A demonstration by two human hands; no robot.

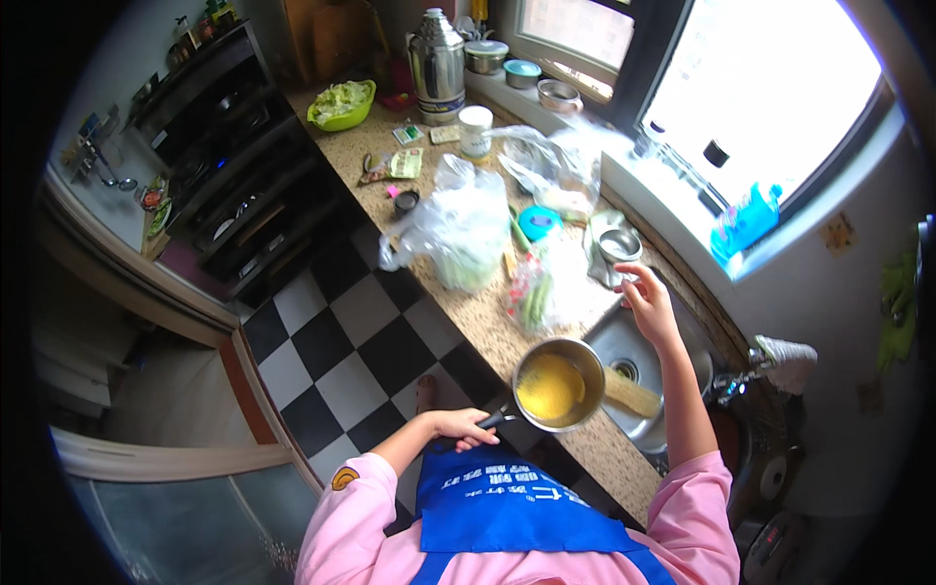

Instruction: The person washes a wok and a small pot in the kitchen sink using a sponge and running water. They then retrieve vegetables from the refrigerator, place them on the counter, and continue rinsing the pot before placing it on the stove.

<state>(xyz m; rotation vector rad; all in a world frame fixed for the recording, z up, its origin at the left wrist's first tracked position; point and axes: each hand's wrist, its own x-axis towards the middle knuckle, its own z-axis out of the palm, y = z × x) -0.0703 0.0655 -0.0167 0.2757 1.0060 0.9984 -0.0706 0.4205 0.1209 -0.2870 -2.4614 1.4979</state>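
Note:
My left hand [464,428] is closed around the black handle [497,418] of a steel saucepan [594,402]. The pan is above the counter edge, with a yellow mass [548,387] in its bottom; I cannot tell whether it is grain or liquid. Over the sink [599,340], my right hand [647,300] reaches out, fingers bent and slightly apart, nothing visible in them. Just beyond its fingertips a small steel bowl [620,245] rests on a grey cloth [596,270]. Inside the sink lies a long pale brown object [632,395], possibly a loofah.
Plastic bags with vegetables [468,256], a bag of green pods [537,303], a blue lid [540,223] and a white canister [475,131] crowd the speckled counter [439,292]. Farther back stand a steel thermos flask [439,73] and a green basin of leaves [342,121]. A faucet [731,387] rises at right.

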